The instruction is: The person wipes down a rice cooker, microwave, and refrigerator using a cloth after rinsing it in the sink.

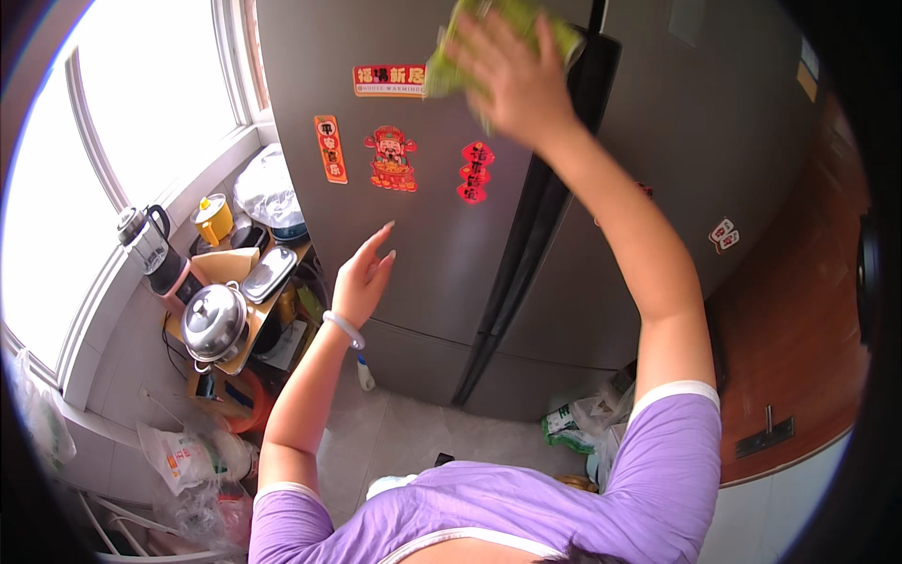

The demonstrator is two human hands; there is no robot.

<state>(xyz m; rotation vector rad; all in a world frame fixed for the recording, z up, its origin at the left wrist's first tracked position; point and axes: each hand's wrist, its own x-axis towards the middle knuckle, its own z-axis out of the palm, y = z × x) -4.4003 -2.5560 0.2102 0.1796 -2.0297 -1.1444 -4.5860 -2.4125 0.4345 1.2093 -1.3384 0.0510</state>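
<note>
High on a grey refrigerator door (423, 240), my right hand (518, 81) presses a green cloth (451, 70) flat against the surface, its fingers spread and slightly blurred. The cloth reaches the right end of a red and white sticker (387, 79). Below it are a cartoon figure magnet (392, 158), a narrow vertical sticker (330, 149) and a red diamond-shaped sticker (475, 173). My left hand (363, 275) holds nothing; it is raised in front of the lower door with thumb and fingers apart. A pale bangle (343, 330) circles that wrist. Dark handles (521, 233) run between the doors.
Left of the refrigerator, a small shelf (243, 359) bears a lidded steel pot (213, 321), a blender (158, 250) and a yellow jug (211, 218). Plastic bags (187, 458) lie below the window. A white bottle (365, 374) stands on the floor. A wooden door (789, 338) is at right.
</note>
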